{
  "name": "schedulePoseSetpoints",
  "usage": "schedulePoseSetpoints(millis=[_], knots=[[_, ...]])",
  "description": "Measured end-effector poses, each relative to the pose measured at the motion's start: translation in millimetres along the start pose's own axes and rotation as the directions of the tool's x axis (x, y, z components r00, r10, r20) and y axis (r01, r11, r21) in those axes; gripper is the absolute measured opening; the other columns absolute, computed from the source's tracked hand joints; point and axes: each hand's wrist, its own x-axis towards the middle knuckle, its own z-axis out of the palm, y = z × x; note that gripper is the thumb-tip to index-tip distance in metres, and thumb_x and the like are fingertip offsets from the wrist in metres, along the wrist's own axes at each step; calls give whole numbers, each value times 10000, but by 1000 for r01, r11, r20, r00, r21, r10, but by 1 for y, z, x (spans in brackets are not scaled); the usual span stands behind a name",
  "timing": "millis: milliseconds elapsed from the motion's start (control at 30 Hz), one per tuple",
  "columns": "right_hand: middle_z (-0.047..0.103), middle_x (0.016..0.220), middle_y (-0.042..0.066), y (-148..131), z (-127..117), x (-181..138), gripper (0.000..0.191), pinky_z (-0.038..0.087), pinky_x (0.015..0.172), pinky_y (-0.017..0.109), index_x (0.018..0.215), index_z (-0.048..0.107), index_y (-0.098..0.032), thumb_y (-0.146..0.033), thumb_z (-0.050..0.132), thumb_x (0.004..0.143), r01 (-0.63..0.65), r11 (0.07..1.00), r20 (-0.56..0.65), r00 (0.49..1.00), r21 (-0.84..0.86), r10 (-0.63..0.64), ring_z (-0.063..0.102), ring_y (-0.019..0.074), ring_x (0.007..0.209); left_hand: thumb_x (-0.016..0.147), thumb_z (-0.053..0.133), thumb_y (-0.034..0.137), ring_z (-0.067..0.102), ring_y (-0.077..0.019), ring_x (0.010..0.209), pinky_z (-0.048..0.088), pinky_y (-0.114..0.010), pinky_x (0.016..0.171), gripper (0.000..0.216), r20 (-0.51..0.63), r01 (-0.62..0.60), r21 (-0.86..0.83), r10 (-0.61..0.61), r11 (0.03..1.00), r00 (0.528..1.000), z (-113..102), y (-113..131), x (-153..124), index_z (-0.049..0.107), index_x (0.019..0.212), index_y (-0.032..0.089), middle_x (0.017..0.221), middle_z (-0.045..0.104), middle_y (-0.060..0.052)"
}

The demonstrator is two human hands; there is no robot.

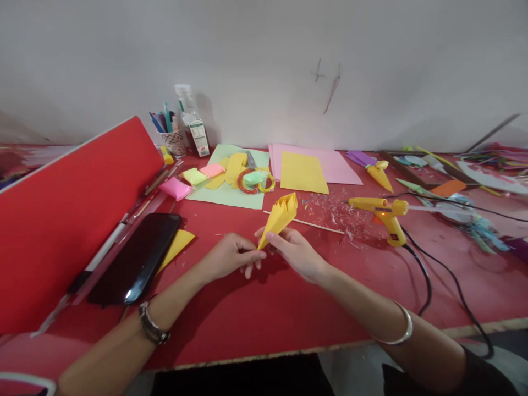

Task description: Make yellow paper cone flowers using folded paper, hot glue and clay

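Centrally, above red table (247, 330), yellow paper cone (279, 217) sits gripped in right hand (299, 254), thumb across front, fingers mostly hidden behind. Left hand (233, 256) at cone's tip; whether pinching it, cannot tell. Pale stick (319, 226) partly hidden behind cone. Phone (136, 258) partly covers yellow paper piece (177, 247).

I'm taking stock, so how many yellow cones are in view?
2: one yellow cone in the right hand, a second cone beyond the glue gun. More may be hidden.

hands (301, 256): 2 | held cone (277, 218): 1 | glue gun (380, 207): 1 | phone (138, 256): 1 | bottle (195, 129): 1 | pen cup (173, 144): 1
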Motion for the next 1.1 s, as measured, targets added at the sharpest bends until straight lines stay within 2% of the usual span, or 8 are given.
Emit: schedulePoseSetpoints(millis=[267, 833, 1100], knots=[[555, 664, -28, 1, 0, -1, 198, 384, 590, 225, 807, 603, -161, -323, 584, 693, -3, 1000, 10, 1000, 4, 3, 481, 67, 581, 743, 523, 297, 453, -60, 398, 367, -181, 508, 269, 8, 18, -5, -18, 1000, 1000, 1, 1, 0, 611, 542, 142, 372, 530, 46], [574, 669, -16, 2, -1, 1, 218, 379, 622, 229, 834, 602, -153, -334, 547, 725, -14, 1000, 13, 1000, -26, 14, 497, 78, 617, 742, 489, 276, 407, -48, 380, 323, -162, 473, 281, -7, -5, 4, 5, 1000, 1000, 2, 0, 0, 572, 508, 145, 348, 492, 60], [571, 665, -17, 3, -2, 1, 224, 388, 625, 232, 804, 598, -150, -350, 564, 711, 21, 1000, 40, 999, 11, -21, 497, 74, 606, 754, 467, 274, 419, -52, 389, 348, -163, 499, 288, -10, -38, 31, 38, 999, 999, 3, -1, 0, 569, 518, 144, 352, 489, 58]])
